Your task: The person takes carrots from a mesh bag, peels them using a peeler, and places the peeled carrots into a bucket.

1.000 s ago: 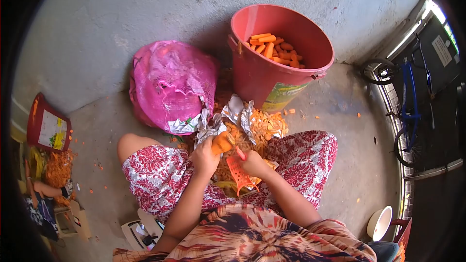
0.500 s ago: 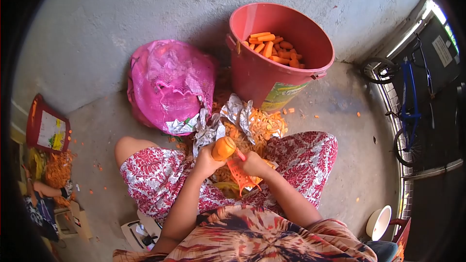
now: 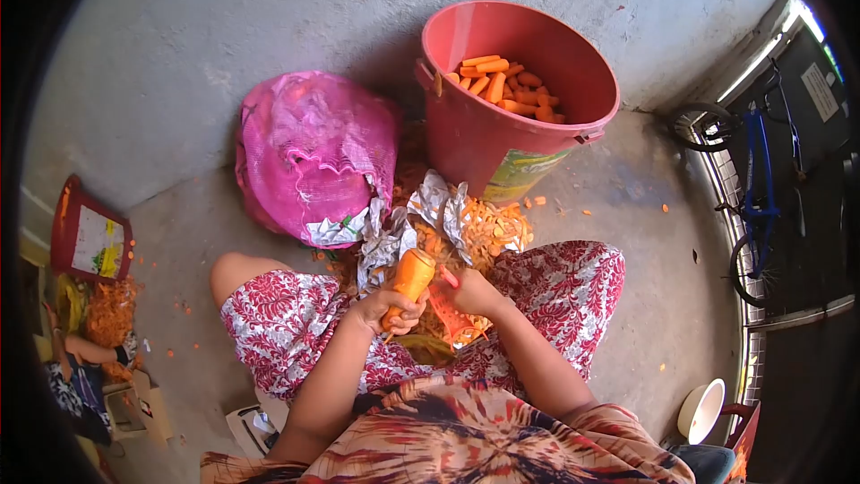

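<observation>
My left hand (image 3: 392,308) is closed around a thick orange carrot (image 3: 413,275), tilted with its blunt end up and its thin tip pointing down past my fingers. To its right, my right hand (image 3: 476,294) grips a red-handled tool (image 3: 449,279), whose working end I cannot make out. A red perforated piece of plastic (image 3: 455,315) hangs beside the right hand, partly hidden by it. Beneath and beyond both hands lies a heap of carrot peelings (image 3: 497,226) with crumpled grey paper (image 3: 431,199) on it.
A large red bucket (image 3: 448,139) with peeled carrots (image 3: 497,85) stands ahead. Left of it sits a pink mesh sack (image 3: 313,157). Another red bucket (image 3: 94,233) and a person's arm (image 3: 85,350) are far left. A bicycle (image 3: 757,188) and white basin (image 3: 700,410) are at right.
The carrot has swung more upright and lengthwise in my left hand, showing more of its side, with my fingers now wrapped across it. My right hand has moved slightly up and right with the tool.
</observation>
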`<state>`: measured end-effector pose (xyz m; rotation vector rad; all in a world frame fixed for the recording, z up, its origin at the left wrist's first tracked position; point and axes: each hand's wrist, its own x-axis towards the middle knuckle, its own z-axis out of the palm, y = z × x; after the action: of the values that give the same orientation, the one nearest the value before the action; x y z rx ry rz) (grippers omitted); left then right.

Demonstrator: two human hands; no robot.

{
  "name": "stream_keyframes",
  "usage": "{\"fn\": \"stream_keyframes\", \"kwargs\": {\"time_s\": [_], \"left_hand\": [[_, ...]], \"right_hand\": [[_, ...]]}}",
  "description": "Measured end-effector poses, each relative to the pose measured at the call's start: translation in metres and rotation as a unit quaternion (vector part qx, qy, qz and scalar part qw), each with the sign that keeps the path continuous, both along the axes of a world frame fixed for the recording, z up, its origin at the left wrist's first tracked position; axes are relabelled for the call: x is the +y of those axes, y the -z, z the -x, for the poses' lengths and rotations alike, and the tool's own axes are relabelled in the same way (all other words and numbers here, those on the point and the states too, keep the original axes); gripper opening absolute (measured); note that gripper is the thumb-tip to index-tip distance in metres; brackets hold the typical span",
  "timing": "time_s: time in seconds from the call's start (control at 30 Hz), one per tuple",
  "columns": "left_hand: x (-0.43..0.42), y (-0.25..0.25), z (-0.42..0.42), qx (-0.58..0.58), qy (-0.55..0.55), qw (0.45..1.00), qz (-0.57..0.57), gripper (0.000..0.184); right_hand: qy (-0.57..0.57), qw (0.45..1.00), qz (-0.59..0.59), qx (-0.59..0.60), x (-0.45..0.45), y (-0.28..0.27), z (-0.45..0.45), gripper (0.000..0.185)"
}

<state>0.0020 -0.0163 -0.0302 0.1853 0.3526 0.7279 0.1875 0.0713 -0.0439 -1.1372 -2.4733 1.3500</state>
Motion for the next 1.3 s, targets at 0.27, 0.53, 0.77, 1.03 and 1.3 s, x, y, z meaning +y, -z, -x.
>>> {"fn": "stream_keyframes", "kwargs": {"time_s": [0.27, 0.53, 0.77, 1.03, 1.3], "left_hand": [[0.002, -0.025, -0.008, 0.337, 0.014, 0.936, -0.102, 0.019], [0.005, -0.028, -0.026, 0.296, 0.125, 0.907, -0.273, 0.028], [0.008, -0.016, -0.023, 0.490, -0.128, 0.810, -0.296, 0.047], [0.011, -0.021, -0.026, 0.696, -0.194, 0.621, -0.305, 0.049], [0.012, -0.010, -0.022, 0.741, -0.257, 0.553, -0.281, 0.039]], "right_hand": [[0.004, 0.999, -0.047, 0.007, -0.002, 0.019, -0.006, 0.017], [-0.035, 0.993, 0.010, -0.111, 0.007, 0.021, 0.006, 0.028], [-0.024, 0.989, 0.012, -0.144, 0.001, 0.076, 0.011, 0.026], [0.082, 0.984, -0.020, -0.157, 0.021, 0.038, 0.004, 0.028], [0.217, 0.975, 0.007, 0.040, 0.029, -0.029, -0.009, 0.020]]}}
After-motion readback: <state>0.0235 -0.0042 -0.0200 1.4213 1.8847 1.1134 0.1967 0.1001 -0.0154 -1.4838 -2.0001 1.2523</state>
